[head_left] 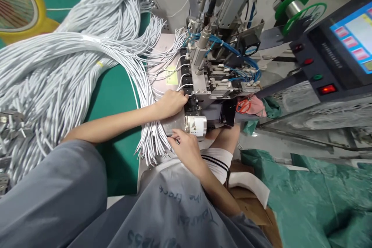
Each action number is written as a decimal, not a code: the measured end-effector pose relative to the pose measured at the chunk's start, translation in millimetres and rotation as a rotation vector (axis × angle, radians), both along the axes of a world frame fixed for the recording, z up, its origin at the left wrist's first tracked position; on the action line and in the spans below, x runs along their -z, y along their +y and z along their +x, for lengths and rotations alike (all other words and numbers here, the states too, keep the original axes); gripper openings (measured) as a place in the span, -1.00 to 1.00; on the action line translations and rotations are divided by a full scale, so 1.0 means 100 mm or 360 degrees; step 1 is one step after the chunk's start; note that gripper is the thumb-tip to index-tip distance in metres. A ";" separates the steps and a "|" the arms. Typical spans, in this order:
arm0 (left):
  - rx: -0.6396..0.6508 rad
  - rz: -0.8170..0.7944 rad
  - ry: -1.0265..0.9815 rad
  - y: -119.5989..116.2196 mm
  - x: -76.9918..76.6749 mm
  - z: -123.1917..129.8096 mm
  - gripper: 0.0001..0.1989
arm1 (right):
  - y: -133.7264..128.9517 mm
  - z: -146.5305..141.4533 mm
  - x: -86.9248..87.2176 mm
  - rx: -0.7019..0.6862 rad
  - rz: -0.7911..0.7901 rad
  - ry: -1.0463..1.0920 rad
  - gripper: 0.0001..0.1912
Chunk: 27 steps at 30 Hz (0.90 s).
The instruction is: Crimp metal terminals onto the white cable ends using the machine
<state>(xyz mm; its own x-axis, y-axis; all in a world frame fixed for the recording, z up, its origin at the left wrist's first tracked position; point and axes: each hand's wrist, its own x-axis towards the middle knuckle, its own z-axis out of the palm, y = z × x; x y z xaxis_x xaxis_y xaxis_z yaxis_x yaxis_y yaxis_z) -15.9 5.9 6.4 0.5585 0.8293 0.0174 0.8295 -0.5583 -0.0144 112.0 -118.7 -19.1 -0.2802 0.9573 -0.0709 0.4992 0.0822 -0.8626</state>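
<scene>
My left hand [172,104] is at the black fixture strip [187,81] on the machine's near side, its fingers curled at the strip's edge; anything between the fingertips is hidden. White cables run into several slots of the strip just beyond it. My right hand [185,145] is below it, thumb and fingertips close together beside the stripped ends of a white cable bundle [149,139]; what they hold is too small to make out. A silver cylinder with a white label [197,126] stands right of my right hand. My left forearm crosses over the bundle.
Large heaps of white cables [107,11] cover the green mat [119,170]. The machine [203,50] has blue air tubes. A control screen [354,38], a green spool [293,9], orange-handled scissors [243,105], a black tray [228,112] and a yellow racket [40,7] are around.
</scene>
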 end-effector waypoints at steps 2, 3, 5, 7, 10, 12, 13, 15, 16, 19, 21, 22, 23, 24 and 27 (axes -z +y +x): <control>-0.0003 0.0000 -0.0003 0.01 0.00 0.00 -0.72 | 0.02 -0.09 0.02 -0.0130 0.0086 -0.0108 -0.80; -0.0006 -0.0007 0.0003 0.01 -0.01 0.00 -0.73 | 0.03 -0.12 0.02 -0.0193 0.0113 -0.0145 -0.78; -0.0010 -0.0024 0.0002 -0.01 -0.05 0.02 -0.74 | 0.06 -0.14 0.00 -0.0260 0.0121 -0.0157 -0.72; 0.0002 -0.0043 -0.0061 -0.06 -0.11 0.04 -0.74 | 0.06 -0.13 -0.03 -0.0286 0.0125 -0.0172 -0.67; 0.0203 -0.0126 -0.0378 -0.19 -0.23 0.09 -0.69 | 0.07 -0.02 -0.12 -0.0205 0.0107 -0.0187 -0.76; 0.0406 -0.0223 -0.0666 -0.28 -0.29 0.12 -0.65 | 0.11 0.10 -0.20 -0.0072 0.0072 -0.0162 -0.90; 0.0471 -0.0265 -0.0795 -0.32 -0.30 0.12 -0.64 | 0.15 0.17 -0.24 0.0015 0.0060 -0.0129 -0.93; 0.0479 -0.0316 -0.0973 -0.36 -0.31 0.12 -0.63 | 0.27 0.32 -0.30 0.0164 0.0046 -0.0012 -0.97; 0.0444 -0.0328 -0.1024 -0.36 -0.30 0.11 -0.62 | 0.34 0.39 -0.33 0.0208 0.0028 0.0072 -0.94; 0.0386 -0.0384 -0.1136 -0.31 -0.24 0.10 -0.63 | 0.55 0.55 -0.36 0.0306 -0.0066 0.0407 -0.77; 0.0388 -0.0393 -0.1316 -0.25 -0.17 0.11 -0.68 | 0.65 0.61 -0.35 0.0414 -0.0078 0.0650 -0.76; 0.0397 -0.0388 -0.1441 -0.22 -0.13 0.12 -0.72 | 0.69 0.62 -0.34 0.0467 -0.0066 0.0757 -0.77; 0.0409 -0.0380 -0.1566 -0.20 -0.10 0.13 -0.76 | 0.71 0.62 -0.32 0.0509 -0.0050 0.0855 -0.79; 0.0421 -0.0369 -0.1676 -0.18 -0.07 0.14 -0.79 | 0.73 0.62 -0.31 0.0527 -0.0042 0.0945 -0.80; 0.0459 -0.0357 -0.1845 -0.16 -0.04 0.16 -0.83 | 0.75 0.56 -0.26 0.0533 -0.0031 0.1134 -0.84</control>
